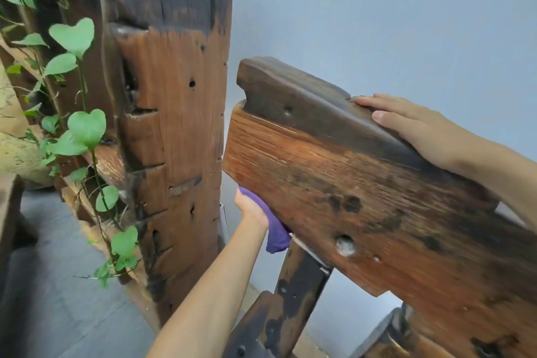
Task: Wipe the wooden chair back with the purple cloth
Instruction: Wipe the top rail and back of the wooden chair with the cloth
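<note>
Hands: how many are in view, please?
2. The left hand grips the purple cloth at the chair back's lower edge; the right hand rests on its top.

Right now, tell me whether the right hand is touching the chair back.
Touching. The head view shows the right hand laid flat on the top edge of the chair back, fingers pressed on the dark wood with no gap.

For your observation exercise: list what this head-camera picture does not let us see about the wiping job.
- Head view: most of the purple cloth and the left hand fingers, hidden behind the chair back.
- The side being wiped faces away.
- The chair back's right end, cut off by the frame edge.
- The right hand palm, pressed against the top rail.
</note>
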Available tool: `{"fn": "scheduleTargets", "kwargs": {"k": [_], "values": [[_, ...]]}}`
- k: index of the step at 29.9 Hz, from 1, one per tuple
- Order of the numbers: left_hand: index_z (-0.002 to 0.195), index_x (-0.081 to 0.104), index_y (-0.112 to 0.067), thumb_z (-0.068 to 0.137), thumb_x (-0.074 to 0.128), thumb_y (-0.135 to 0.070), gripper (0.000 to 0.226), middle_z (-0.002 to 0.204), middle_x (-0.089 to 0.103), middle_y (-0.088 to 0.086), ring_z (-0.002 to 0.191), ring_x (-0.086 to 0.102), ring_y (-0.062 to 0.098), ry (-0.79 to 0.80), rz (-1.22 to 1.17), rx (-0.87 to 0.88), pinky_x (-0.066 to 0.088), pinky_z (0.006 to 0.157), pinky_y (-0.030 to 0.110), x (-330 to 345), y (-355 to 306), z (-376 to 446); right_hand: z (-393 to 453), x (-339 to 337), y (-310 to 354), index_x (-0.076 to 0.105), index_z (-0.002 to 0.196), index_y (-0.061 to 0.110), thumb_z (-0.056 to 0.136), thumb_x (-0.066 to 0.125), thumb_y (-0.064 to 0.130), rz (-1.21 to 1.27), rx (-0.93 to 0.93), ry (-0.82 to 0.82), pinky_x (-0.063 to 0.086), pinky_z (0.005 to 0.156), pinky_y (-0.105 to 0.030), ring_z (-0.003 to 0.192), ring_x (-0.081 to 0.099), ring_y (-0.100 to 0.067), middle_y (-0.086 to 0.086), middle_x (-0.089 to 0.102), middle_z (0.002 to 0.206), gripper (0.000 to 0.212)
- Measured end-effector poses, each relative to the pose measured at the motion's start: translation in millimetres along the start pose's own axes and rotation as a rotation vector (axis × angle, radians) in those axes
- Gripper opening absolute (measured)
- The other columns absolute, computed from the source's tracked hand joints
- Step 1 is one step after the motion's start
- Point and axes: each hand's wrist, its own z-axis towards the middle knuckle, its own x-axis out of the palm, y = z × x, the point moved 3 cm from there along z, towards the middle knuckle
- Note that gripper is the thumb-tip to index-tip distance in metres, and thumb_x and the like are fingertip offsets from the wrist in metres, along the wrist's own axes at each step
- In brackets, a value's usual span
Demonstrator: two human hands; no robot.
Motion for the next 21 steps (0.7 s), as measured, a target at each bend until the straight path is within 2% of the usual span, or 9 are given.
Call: {"fn": "scheduleTargets", "kwargs": {"k": [1, 2, 4, 6, 9, 12, 15, 18, 21], "values": [[0.106, 0.065, -0.021, 0.101, 0.027, -0.064, 0.057, 0.119, 0.066, -0.002, 0.09, 0.065, 0.024, -0.022, 0.031, -0.092, 0.058, 0.078, 0.03, -3.9, 9.1, -1.8, -0.4, -0.6, 0.7, 0.045, 0.141, 0.062, 0.108, 0.038, 0.048, 0.0, 0.007, -0.003, 0.011, 0.12, -0.026, 0.149, 0.022, 0.003, 0.023, 0.033, 0.16, 0.037], [0.103, 0.067, -0.023, 0.093, 0.032, -0.074, 0.063, 0.114, 0.07, -0.002, 0.093, 0.067, 0.026, -0.056, 0.073, -0.208, 0.059, 0.08, 0.033, -8.9, 21.2, -4.6, -0.2, -0.5, 1.6, 0.045, 0.141, 0.062, 0.107, 0.038, 0.048, 0.0, 0.017, 0.0, 0.011, 0.12, -0.026, 0.149, 0.022, 0.002, 0.023, 0.032, 0.161, 0.037], [0.113, 0.071, -0.025, 0.085, 0.034, -0.079, 0.071, 0.123, 0.072, -0.002, 0.113, 0.067, 0.028, -0.075, 0.088, -0.333, 0.05, 0.102, 0.041, -12.2, 38.8, -17.5, 0.5, -0.2, 3.1, 0.046, 0.14, 0.063, 0.107, 0.038, 0.049, 0.004, 0.028, 0.007, 0.012, 0.117, -0.025, 0.148, 0.023, 0.002, 0.023, 0.03, 0.162, 0.037], [0.11, 0.073, -0.022, 0.097, 0.028, -0.063, 0.063, 0.125, 0.072, 0.004, 0.113, 0.065, 0.03, 0.01, -0.008, -0.262, 0.049, 0.099, 0.044, -6.9, 41.0, -17.4, 1.1, 0.7, 5.0, 0.046, 0.138, 0.065, 0.106, 0.038, 0.05, 0.017, 0.03, 0.006, 0.013, 0.116, -0.025, 0.147, 0.024, 0.003, 0.024, 0.031, 0.162, 0.037], [0.091, 0.07, -0.011, 0.105, 0.026, -0.045, 0.058, 0.096, 0.077, 0.013, 0.095, 0.065, 0.035, 0.07, -0.049, -0.218, 0.052, 0.082, 0.043, -8.6, 20.9, -12.5, -2.1, -0.8, 5.2, 0.045, 0.135, 0.069, 0.105, 0.039, 0.052, 0.023, 0.041, 0.005, 0.014, 0.114, -0.024, 0.142, 0.026, 0.007, 0.027, 0.031, 0.16, 0.036], [0.078, 0.064, -0.012, 0.108, 0.024, -0.029, 0.053, 0.072, 0.072, 0.011, 0.077, 0.058, 0.028, 0.022, -0.036, -0.085, 0.047, 0.065, 0.034, -7.0, -22.9, 9.4, -2.4, 0.3, 3.4, 0.046, 0.133, 0.071, 0.104, 0.039, 0.053, 0.046, 0.045, 0.002, 0.015, 0.114, -0.024, 0.142, 0.026, 0.006, 0.028, 0.031, 0.16, 0.035], [0.065, 0.071, -0.016, 0.108, 0.028, -0.026, 0.062, 0.058, 0.071, 0.004, 0.077, 0.057, 0.026, 0.047, -0.095, 0.099, 0.051, 0.063, 0.026, 2.3, -66.0, 34.8, -1.4, -0.1, 1.6, 0.047, 0.131, 0.072, 0.103, 0.041, 0.054, 0.058, 0.041, -0.012, 0.015, 0.116, -0.027, 0.145, 0.027, 0.003, 0.028, 0.033, 0.159, 0.034], [0.086, 0.071, -0.013, 0.104, 0.042, -0.037, 0.041, 0.077, 0.076, 0.002, 0.092, 0.058, 0.025, -0.016, -0.13, 0.209, 0.048, 0.077, 0.025, 10.5, -87.7, 47.7, -0.2, -0.9, 0.2, 0.048, 0.134, 0.068, 0.105, 0.042, 0.051, 0.044, 0.037, -0.016, 0.015, 0.119, -0.029, 0.147, 0.028, 0.001, 0.025, 0.036, 0.159, 0.034], [0.136, 0.058, -0.014, 0.1, 0.045, -0.042, 0.048, 0.136, 0.062, 0.006, 0.113, 0.054, 0.025, -0.185, 0.089, 0.317, 0.036, 0.097, 0.03, 21.7, -88.1, 38.9, 1.7, 0.2, -1.2, 0.05, 0.138, 0.062, 0.106, 0.042, 0.049, 0.025, 0.039, -0.03, 0.014, 0.123, -0.032, 0.148, 0.028, -0.002, 0.023, 0.039, 0.158, 0.035]]}}
